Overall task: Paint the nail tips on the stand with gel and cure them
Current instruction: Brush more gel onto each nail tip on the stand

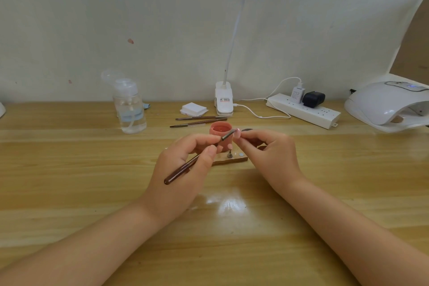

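On the wooden table (69,169), the curing lamp (385,104) sits at the far right, cut off by the frame edge, so its opening is only partly seen and whether it is on cannot be told. Near the middle, the left hand (183,169) has its grip closed round the brown-handled brush (185,167), thumb and fingers pinching it near the metal ferrule, with the bristle end aimed at a pink nail tip (238,133). The right hand (269,155) pinches that tip's holder between curled fingertips, lifted above the wooden stand (232,160) and just in front of the open pink gel pot (220,133). To paint well, both wrists would best rest on the table, the tip be tilted toward the overhead light, and the brush be drawn in thin strokes from base to free edge, kept clear of the holder, with little gel loaded so none pools at the sides. The bristles are too small and blurred to make out, so how much gel they carry is unknown. The stand lies mostly behind the hands; one metal peg (229,154) and a small round magnet (241,154) show on it, and how many tips remain there cannot be told.
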Available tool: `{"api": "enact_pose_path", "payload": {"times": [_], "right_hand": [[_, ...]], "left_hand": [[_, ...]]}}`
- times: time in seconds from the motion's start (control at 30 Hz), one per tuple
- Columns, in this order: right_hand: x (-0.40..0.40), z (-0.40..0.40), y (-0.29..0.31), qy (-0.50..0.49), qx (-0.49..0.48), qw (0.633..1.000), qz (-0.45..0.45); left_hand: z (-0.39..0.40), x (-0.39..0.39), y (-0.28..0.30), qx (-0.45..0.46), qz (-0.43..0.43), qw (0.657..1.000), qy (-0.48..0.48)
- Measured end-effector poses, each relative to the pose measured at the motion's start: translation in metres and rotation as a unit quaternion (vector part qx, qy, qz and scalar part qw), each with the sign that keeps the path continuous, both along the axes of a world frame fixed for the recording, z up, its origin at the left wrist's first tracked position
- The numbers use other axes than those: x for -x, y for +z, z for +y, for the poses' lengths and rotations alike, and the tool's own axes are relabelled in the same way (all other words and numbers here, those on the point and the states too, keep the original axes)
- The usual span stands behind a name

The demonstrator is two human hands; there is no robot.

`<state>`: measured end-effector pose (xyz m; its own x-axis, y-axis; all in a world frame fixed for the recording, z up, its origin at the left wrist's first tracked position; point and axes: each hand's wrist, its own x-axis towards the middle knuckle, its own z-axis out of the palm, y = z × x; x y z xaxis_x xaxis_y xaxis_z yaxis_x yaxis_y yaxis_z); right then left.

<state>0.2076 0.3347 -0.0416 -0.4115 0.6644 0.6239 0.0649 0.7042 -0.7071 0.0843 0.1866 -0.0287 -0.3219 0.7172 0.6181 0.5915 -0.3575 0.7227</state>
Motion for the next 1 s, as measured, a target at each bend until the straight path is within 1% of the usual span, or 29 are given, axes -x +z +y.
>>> {"api": "enact_pose_path", "payload": {"times": [0.07,0.13,0.2,0.3,0.4,0.47,0.57,0.63,0.73,0.9,1.0], "right_hand": [[0.000,0.000,0.000,-0.001,0.002,1.000,0.001],[0.000,0.001,0.000,-0.008,0.013,1.000,0.002],[-0.001,0.002,-0.001,-0.021,0.021,1.000,-0.001],[0.000,0.006,-0.002,-0.051,0.044,0.998,-0.010],[0.001,0.009,-0.002,-0.065,0.073,0.995,-0.008],[0.003,0.010,-0.002,-0.061,0.085,0.995,-0.005],[0.003,0.010,-0.004,-0.051,0.082,0.995,-0.003],[0.004,0.010,-0.004,-0.044,0.076,0.996,-0.003],[0.004,0.010,-0.005,-0.029,0.078,0.997,-0.006],[0.005,0.010,-0.005,-0.012,0.070,0.997,-0.010],[0.004,0.011,-0.005,-0.002,0.076,0.997,-0.008]], "left_hand": [[-0.001,0.002,-0.002,0.014,-0.009,1.000,-0.002],[-0.003,0.001,0.000,0.002,-0.012,1.000,-0.011],[-0.001,0.000,0.005,-0.010,-0.037,0.999,-0.013],[0.013,0.008,0.020,0.005,-0.077,0.995,0.056],[0.031,0.024,0.039,0.073,-0.080,0.986,0.127],[0.042,0.032,0.050,0.102,-0.061,0.982,0.148],[0.060,0.037,0.063,0.150,0.034,0.971,0.184],[0.073,0.038,0.069,0.185,0.077,0.964,0.176],[0.090,0.036,0.072,0.241,0.116,0.949,0.166],[0.107,0.034,0.063,0.315,0.148,0.925,0.156],[0.110,0.035,0.060,0.316,0.133,0.925,0.167]]}}
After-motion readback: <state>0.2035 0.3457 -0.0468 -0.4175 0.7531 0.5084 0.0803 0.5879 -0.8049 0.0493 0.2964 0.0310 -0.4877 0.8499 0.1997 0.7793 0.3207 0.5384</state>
